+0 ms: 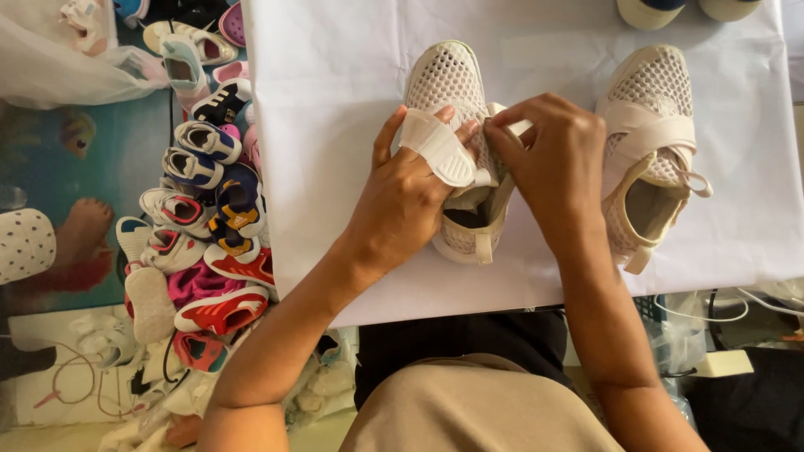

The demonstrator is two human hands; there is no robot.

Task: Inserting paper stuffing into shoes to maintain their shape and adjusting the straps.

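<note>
Shoes, two of them, cream mesh with straps, lie side by side on a white sheet (335,75) spread over the bench, toes pointing away from the person. Both hands work on the left shoe (452,92), which sits near the middle of the sheet. The left hand (402,201) has its fingers closed on the shoe's wide strap (437,149), thumb on top, lifting the strap flap clear of the mesh. The right hand (557,155) rests just beside it, fingers pinched on the other edge of the shoe's opening. The right shoe (649,142) lies untouched, close by, its strap fastened across the top and a thin lace trailing to one side. At the sheet's far edge two more shoe toes (649,10) poke into view. On the floor to the left lies a heap of small children's shoes (201,218), well over a dozen, in red, blue, white and pink. One bare foot (84,222) shows beyond them.
</note>
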